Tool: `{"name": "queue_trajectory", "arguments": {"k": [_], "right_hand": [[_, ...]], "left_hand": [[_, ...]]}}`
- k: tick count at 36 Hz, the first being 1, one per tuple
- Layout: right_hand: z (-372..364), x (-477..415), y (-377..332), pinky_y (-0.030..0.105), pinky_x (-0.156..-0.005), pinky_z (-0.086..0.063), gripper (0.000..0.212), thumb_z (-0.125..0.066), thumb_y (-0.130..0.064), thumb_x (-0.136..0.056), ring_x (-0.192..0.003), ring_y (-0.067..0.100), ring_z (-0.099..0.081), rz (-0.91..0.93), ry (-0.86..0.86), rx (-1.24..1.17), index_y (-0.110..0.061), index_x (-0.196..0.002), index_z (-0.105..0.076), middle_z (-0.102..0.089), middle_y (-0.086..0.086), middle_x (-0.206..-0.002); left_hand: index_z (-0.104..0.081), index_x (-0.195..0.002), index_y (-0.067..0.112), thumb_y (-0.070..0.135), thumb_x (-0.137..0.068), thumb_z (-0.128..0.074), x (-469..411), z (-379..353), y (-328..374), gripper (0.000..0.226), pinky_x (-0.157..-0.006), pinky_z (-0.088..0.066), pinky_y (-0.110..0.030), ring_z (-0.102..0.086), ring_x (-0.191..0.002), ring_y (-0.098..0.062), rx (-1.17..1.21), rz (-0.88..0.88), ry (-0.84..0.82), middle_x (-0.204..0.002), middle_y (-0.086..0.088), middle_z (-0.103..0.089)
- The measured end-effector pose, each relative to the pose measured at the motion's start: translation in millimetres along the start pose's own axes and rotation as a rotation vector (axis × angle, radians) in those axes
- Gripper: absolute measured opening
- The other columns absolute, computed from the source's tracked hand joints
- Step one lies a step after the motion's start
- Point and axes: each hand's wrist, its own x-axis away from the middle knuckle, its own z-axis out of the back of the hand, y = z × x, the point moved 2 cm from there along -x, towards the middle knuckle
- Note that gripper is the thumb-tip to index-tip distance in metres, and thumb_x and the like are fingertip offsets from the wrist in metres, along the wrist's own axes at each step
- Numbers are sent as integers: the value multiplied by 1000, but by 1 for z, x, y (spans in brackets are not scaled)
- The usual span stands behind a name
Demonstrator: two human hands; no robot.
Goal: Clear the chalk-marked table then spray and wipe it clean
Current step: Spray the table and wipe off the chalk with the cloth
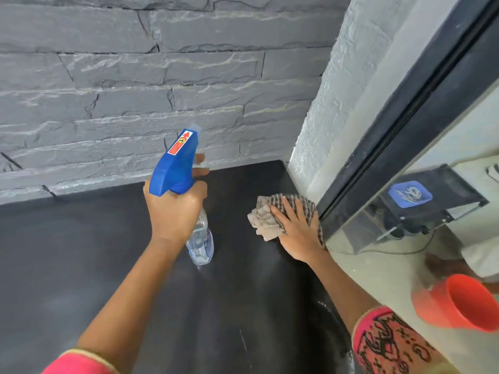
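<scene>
My left hand (175, 209) grips a clear spray bottle (201, 244) by its blue trigger head (176, 163), held above the black table (94, 252) with the nozzle pointing toward the back wall. A finger rests on the trigger. My right hand (297, 228) lies flat, fingers spread, pressing a checked brown cloth (266, 220) onto the table near its right edge. Faint pale smears and a thin chalk line (243, 344) show on the dark surface near the front.
A grey stone wall (135, 90) runs along the back of the table. A white textured pillar (324, 117) and a black-framed glass pane (405, 130) close off the right side. A red cup (459, 300) and a blue holder (410, 194) appear in the glass.
</scene>
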Motion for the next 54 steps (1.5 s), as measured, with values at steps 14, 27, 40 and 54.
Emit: {"name": "queue_trajectory", "arguments": {"k": [14, 27, 40, 54], "right_hand": [[-6, 43, -92, 70, -106, 9, 62, -30, -38, -98, -142, 40, 15, -187, 13, -193, -36, -148, 6, 11, 6, -158], [-41, 135, -120, 67, -106, 1, 78, -63, -37, -78, -144, 31, -16, 491, 37, -6, -43, -144, -22, -21, -3, -156], [-22, 153, 7, 65, -110, -2, 64, -36, -29, -95, -145, 30, 8, -29, -23, -57, -39, -148, -2, 5, -1, -159], [-83, 298, 28, 59, -106, -10, 48, -15, -45, -97, -142, 28, -17, 26, 107, 25, -38, -138, -39, -39, 1, -148]], "left_hand": [[-60, -78, 11, 5, -56, -53, 86, 88, 30, 23, -65, -47, -37, -54, -77, -13, -104, 58, 175, -85, 1, -63], [-60, -78, 9, 4, -56, -52, 118, 99, 39, 24, -72, -43, -33, -49, -76, -17, -131, 41, 142, -81, 0, -56], [-64, -79, 33, 2, -57, -50, 165, 53, 52, 41, -68, -50, -28, -61, -78, 5, -23, 47, 24, -92, 24, -69], [-65, -81, 42, 3, -60, -51, 192, 39, 37, 47, -69, -51, -33, -63, -82, -7, -40, 55, -70, -95, 22, -70]]}}
